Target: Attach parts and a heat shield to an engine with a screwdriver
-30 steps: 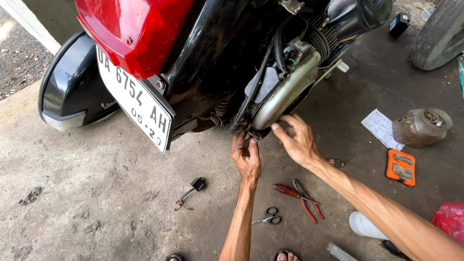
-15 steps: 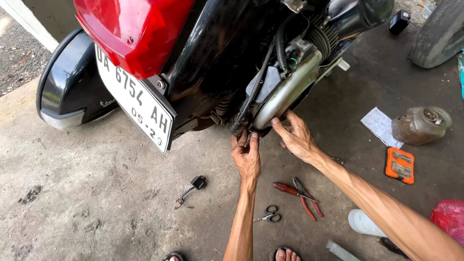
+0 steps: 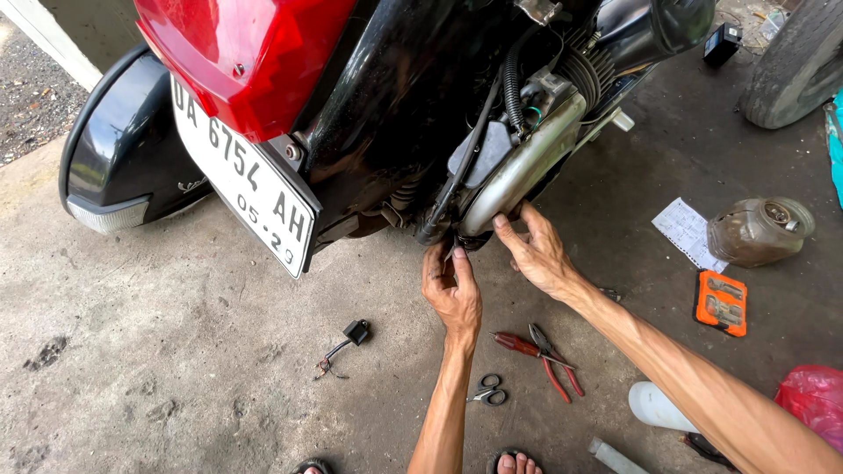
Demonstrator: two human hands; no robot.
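A black scooter (image 3: pixel 395 114) with a red tail light (image 3: pixel 250 53) and a white plate stands over the concrete floor. Both hands reach under its rear, below a curved silver engine cover (image 3: pixel 527 162). My left hand (image 3: pixel 452 290) pinches a small dark part at the lower end of a black hose (image 3: pixel 465 167). My right hand (image 3: pixel 534 250) rests its fingertips against the underside of the silver cover, fingers spread, right beside the left hand. What the left fingers hold is mostly hidden.
On the floor lie red-handled pliers (image 3: pixel 553 355), a red screwdriver (image 3: pixel 518 344), small scissors (image 3: pixel 487 391), a black connector with wires (image 3: pixel 347 342), an orange case (image 3: pixel 722 303), a paper sheet (image 3: pixel 685 230), a brown jug (image 3: pixel 760 230) and a tyre (image 3: pixel 795 61).
The view has shifted slightly closer to the scooter. Both hands stay under the silver cover, the left one a little higher at the hose end.
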